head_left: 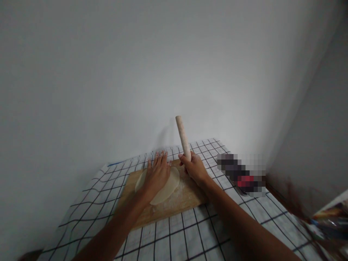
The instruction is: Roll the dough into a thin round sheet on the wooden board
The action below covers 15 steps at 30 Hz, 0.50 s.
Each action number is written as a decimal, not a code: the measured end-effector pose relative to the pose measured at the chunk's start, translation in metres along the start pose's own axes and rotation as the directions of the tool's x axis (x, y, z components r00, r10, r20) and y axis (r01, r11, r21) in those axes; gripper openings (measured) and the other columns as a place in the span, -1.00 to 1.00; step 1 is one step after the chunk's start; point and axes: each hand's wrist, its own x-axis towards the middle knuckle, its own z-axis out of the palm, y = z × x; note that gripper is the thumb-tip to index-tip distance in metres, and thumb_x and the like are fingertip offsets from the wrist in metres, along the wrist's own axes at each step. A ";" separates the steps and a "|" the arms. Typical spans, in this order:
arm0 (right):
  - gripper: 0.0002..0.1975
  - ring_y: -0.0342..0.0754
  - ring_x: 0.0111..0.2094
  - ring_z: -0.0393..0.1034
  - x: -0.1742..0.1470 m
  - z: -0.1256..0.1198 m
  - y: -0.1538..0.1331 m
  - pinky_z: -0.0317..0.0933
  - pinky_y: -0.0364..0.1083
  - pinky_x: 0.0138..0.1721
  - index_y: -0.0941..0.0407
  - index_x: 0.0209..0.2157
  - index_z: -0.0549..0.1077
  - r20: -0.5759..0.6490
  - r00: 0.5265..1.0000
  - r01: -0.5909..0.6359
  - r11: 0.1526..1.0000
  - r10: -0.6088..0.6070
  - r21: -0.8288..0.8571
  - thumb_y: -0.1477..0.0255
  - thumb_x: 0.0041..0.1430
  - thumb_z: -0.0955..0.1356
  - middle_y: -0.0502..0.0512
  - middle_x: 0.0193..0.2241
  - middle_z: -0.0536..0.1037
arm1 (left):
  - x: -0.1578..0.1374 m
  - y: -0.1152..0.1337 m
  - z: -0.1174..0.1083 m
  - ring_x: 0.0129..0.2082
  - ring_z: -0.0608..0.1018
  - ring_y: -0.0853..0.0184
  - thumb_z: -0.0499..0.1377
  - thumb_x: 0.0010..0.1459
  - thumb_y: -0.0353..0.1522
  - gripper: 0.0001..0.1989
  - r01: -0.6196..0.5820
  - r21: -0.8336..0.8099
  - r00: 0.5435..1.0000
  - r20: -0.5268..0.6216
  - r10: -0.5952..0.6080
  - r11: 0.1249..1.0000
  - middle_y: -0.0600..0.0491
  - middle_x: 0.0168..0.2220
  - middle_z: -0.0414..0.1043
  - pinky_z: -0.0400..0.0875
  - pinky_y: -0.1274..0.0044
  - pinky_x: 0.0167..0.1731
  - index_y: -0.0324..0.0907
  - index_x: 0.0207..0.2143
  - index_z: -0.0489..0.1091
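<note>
A thin, roughly round sheet of dough (170,185) lies on a wooden board (176,206) dusted with flour. My left hand (157,172) rests flat over the dough, fingers stretched towards the wall and slightly spread, covering its middle. To the right, my right hand (193,165) is closed round the lower end of a pale wooden rolling pin (182,136). The pin stands nearly upright, leaning a little left at its top, above the far right part of the board. Its lowest end is hidden in my fist.
A white tablecloth (198,232) with a black grid covers the table. A dark and red item (239,175), blurred by pixels, lies at the right. A plain wall (136,90) stands behind the table. Something colourful (331,217) sits at the lower right edge.
</note>
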 end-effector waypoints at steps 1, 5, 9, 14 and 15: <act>-0.67 -0.22 -0.71 0.21 0.000 0.000 0.000 0.04 -0.22 -0.72 0.12 -0.29 0.42 0.001 1.000 -0.004 1.000 0.004 0.001 0.11 0.23 0.35 -0.04 -0.56 0.48 | 0.000 0.001 -0.001 0.39 0.10 -0.07 -0.14 0.39 -0.31 -0.46 -0.005 -0.008 1.000 -0.004 0.005 1.000 -0.24 0.36 0.12 0.01 -0.05 0.28 -0.31 0.34 0.13; -0.66 -0.22 -0.69 0.23 0.000 0.001 -0.001 0.07 -0.22 -0.70 0.13 -0.30 0.41 -0.009 1.000 -0.002 1.000 0.002 0.006 0.11 0.23 0.35 -0.03 -0.54 0.49 | -0.002 0.007 -0.007 0.39 0.09 -0.08 -0.15 0.40 -0.32 -0.46 -0.038 -0.005 0.999 -0.015 0.038 0.999 -0.25 0.36 0.13 -0.02 -0.07 0.28 -0.33 0.35 0.12; -0.66 -0.21 -0.68 0.25 0.000 0.002 -0.001 0.10 -0.20 -0.67 0.14 -0.35 0.41 -0.016 1.000 0.017 1.000 -0.017 -0.002 0.11 0.22 0.35 -0.01 -0.55 0.48 | -0.002 0.010 -0.010 0.39 0.10 -0.07 -0.17 0.40 -0.33 -0.47 -0.029 0.003 0.999 -0.013 0.029 1.000 -0.21 0.36 0.14 -0.03 -0.04 0.30 -0.32 0.34 0.14; -0.65 -0.22 -0.70 0.23 0.001 0.001 0.001 0.07 -0.22 -0.70 0.14 -0.33 0.41 -0.012 1.000 0.019 1.000 -0.019 -0.008 0.10 0.23 0.35 -0.04 -0.55 0.46 | 0.001 0.007 -0.005 0.35 0.20 -0.07 -0.14 0.41 -0.31 -0.47 0.053 -0.025 0.993 0.110 -0.050 0.998 -0.23 0.34 0.17 0.11 -0.02 0.24 -0.32 0.34 0.11; -0.64 -0.22 -0.69 0.23 0.001 0.001 0.001 0.08 -0.22 -0.70 0.14 -0.32 0.41 -0.010 1.000 0.021 1.000 -0.022 -0.007 0.10 0.23 0.35 -0.04 -0.55 0.46 | 0.002 0.006 -0.003 0.34 0.22 -0.06 -0.14 0.41 -0.30 -0.47 0.070 -0.022 0.987 0.145 -0.066 0.997 -0.24 0.34 0.18 0.14 -0.01 0.23 -0.32 0.35 0.09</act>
